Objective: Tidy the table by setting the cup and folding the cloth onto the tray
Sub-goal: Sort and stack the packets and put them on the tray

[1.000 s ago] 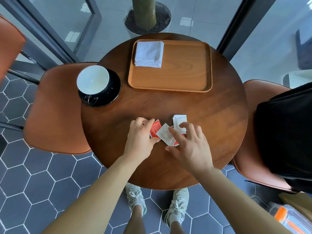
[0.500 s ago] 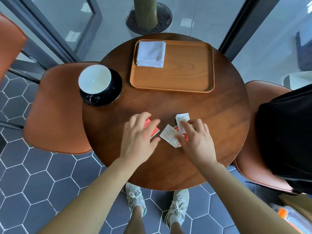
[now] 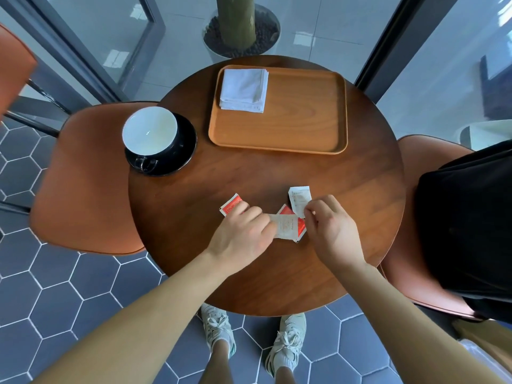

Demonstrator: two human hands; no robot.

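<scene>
A wooden tray [image 3: 302,126] lies at the back of the round table. A folded white cloth [image 3: 243,90] rests in the tray's back left corner. Left of the tray, a cup with a white inside [image 3: 149,133] stands on a black saucer [image 3: 181,151]. Several red and white sachets lie near the table's front. My left hand [image 3: 243,234] grips the left end of the middle white sachet [image 3: 285,228]. A red sachet [image 3: 231,207] pokes out beyond its knuckles. My right hand [image 3: 329,225] pinches the lower edge of another white sachet [image 3: 298,199].
Orange chairs stand on the left [image 3: 83,184] and the right [image 3: 410,273] of the table; a black bag [image 3: 465,225] sits on the right one. A planter [image 3: 241,29] and glass walls lie behind the table. My feet are under the near table edge.
My left hand slid right off the red sachet and onto the middle white one. My right hand shifted up to the edge of the far white sachet.
</scene>
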